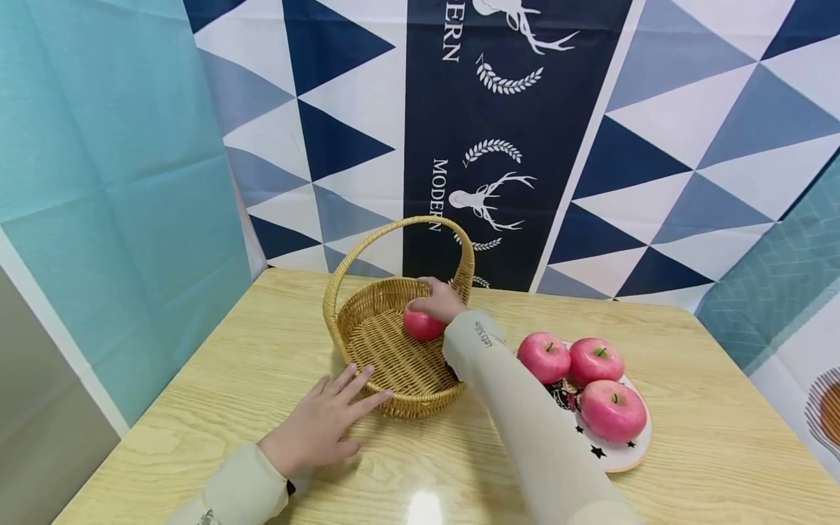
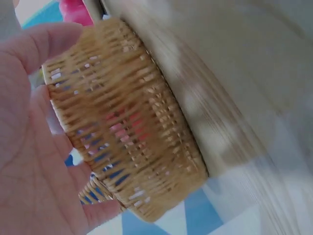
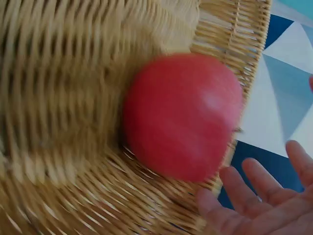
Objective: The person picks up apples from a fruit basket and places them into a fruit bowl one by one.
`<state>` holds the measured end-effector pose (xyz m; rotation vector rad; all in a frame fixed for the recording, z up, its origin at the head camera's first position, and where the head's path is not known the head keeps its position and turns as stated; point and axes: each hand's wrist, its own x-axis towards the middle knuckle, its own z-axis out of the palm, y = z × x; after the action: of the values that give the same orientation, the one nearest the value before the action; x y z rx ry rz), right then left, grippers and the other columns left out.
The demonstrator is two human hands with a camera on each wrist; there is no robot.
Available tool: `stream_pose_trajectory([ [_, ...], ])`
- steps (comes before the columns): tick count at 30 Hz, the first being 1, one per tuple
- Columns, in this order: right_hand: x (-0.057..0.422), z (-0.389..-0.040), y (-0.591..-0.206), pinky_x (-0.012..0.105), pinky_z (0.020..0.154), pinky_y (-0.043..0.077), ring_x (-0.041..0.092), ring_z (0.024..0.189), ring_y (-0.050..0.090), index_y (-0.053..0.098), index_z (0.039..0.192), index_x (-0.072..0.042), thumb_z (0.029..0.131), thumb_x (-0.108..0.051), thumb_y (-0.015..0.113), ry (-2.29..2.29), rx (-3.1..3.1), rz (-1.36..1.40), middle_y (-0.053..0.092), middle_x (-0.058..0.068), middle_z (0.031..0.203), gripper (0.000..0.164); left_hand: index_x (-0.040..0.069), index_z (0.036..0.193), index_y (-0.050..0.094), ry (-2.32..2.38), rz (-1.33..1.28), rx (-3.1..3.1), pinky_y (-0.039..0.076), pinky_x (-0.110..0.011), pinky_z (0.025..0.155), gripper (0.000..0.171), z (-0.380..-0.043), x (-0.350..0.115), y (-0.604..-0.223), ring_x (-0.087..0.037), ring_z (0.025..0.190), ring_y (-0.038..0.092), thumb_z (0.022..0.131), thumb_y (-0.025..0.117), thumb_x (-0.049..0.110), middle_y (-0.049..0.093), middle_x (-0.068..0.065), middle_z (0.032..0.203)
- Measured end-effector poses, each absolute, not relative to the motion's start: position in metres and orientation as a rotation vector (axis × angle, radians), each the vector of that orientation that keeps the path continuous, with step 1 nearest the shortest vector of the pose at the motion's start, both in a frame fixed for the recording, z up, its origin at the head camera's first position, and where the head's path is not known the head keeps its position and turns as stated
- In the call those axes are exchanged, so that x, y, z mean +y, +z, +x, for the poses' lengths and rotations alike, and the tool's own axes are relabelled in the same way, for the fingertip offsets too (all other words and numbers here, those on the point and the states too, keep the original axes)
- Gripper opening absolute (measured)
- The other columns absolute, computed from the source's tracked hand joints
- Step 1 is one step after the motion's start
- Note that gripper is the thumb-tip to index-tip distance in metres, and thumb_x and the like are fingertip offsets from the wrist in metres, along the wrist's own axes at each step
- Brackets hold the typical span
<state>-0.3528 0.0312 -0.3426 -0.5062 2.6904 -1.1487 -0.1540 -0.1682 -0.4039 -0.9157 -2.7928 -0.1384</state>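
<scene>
A round wicker basket (image 1: pixel 387 357) with a tall arched handle stands on the table. One red apple (image 1: pixel 423 326) lies inside it, near the right side wall. Over that apple is my right hand (image 1: pixel 445 300); in the right wrist view its fingers (image 3: pixel 234 188) are spread and stand beside the apple (image 3: pixel 183 117), not wrapped round it. My left hand (image 1: pixel 321 423) is at the basket's near left rim, fingers outstretched with their tips over the edge. The woven outer wall (image 2: pixel 127 122) fills the middle of the left wrist view, the thumb and fingers along its rim.
Right of the basket, a white plate (image 1: pixel 620 459) with black stars holds three more apples (image 1: pixel 613 410); my right forearm (image 1: pixel 525 430) crosses its left part. A patterned cloth (image 1: pixel 354 109) hangs behind the table (image 1: pixel 695 408). A blue panel (image 1: pixel 118 182) stands at the left.
</scene>
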Motion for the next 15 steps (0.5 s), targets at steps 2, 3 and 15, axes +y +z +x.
stream_pose_trajectory([
  [2,0.029,-0.353,-0.347,0.045,0.097,0.045,0.029,0.111,0.052,0.042,0.143,-0.003,0.083,-0.019,0.067,-1.156,2.706,-0.484,0.053,0.021,0.131,0.066,0.02,0.146,0.042,-0.16,-0.93,-2.816,0.039,-0.066,0.093,0.072,-0.155,-0.171,-0.402,-0.044,0.135,0.031,0.08,0.071,0.028,0.03,-0.02,0.152],
  [3,0.028,-0.352,-0.349,0.044,0.098,0.044,0.029,0.109,0.052,0.043,0.142,-0.003,0.083,-0.018,0.067,-1.158,2.714,-0.474,0.053,0.02,0.131,0.066,0.019,0.146,0.042,-0.167,-0.939,-2.82,0.039,-0.066,0.093,0.071,-0.155,-0.171,-0.401,-0.044,0.135,0.031,0.081,0.07,0.028,0.031,-0.019,0.152],
  [15,0.022,-0.364,-0.37,0.044,0.098,0.044,0.031,0.114,0.056,0.042,0.144,-0.007,0.079,-0.017,0.069,-1.164,2.767,-0.32,0.057,0.02,0.129,0.072,0.018,0.146,0.043,-0.16,-0.959,-2.836,0.04,-0.064,0.093,0.069,-0.158,-0.173,-0.4,-0.043,0.136,0.03,0.083,0.07,0.029,0.034,-0.015,0.152],
])
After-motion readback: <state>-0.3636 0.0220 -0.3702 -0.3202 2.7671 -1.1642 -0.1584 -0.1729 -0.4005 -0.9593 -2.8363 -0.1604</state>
